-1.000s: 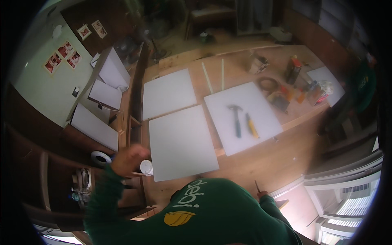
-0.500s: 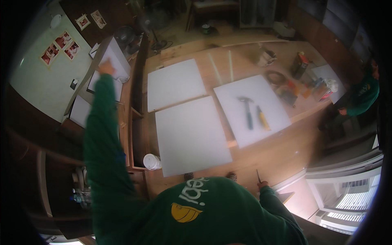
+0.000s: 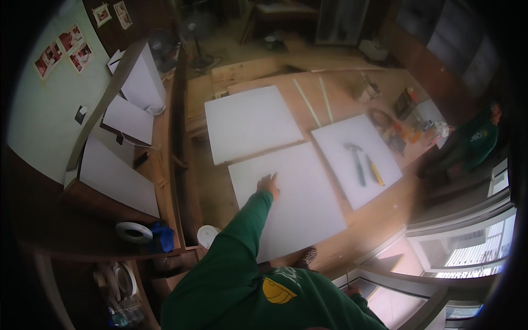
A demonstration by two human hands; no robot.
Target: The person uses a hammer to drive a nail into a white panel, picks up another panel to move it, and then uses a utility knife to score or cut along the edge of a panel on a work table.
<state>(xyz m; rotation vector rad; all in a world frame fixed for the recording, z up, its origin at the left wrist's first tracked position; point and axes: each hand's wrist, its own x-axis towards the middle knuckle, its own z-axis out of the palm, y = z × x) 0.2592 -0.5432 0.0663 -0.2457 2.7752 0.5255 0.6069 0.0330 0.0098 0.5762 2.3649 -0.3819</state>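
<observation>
Reaching forward, my left hand (image 3: 268,186) is over the near white panel (image 3: 308,201), fingers stretched out and holding nothing. Whether it touches the surface I cannot tell. Low at my right side, my right hand (image 3: 353,290) is closed around a thin, dark, stick-like tool (image 3: 347,275) that points up; its kind is too small to make out. A second white panel (image 3: 250,121) lies just beyond the near one. To the right, a third white panel (image 3: 341,143) carries a hammer (image 3: 358,164) and a yellow-handled tool (image 3: 377,173).
A white tub (image 3: 208,236) stands left of the near panel. Two pale strips (image 3: 306,102) lie on the far worktop. Cluttered tools and boxes (image 3: 407,104) fill its right end, near another person (image 3: 481,140). Left, a shelf holds white boards (image 3: 118,176) and a tape roll (image 3: 133,232).
My left hand has come from the white boards on the left shelf across to the near panel. My view has shifted; my right hand stays low, still holding the thin tool.
</observation>
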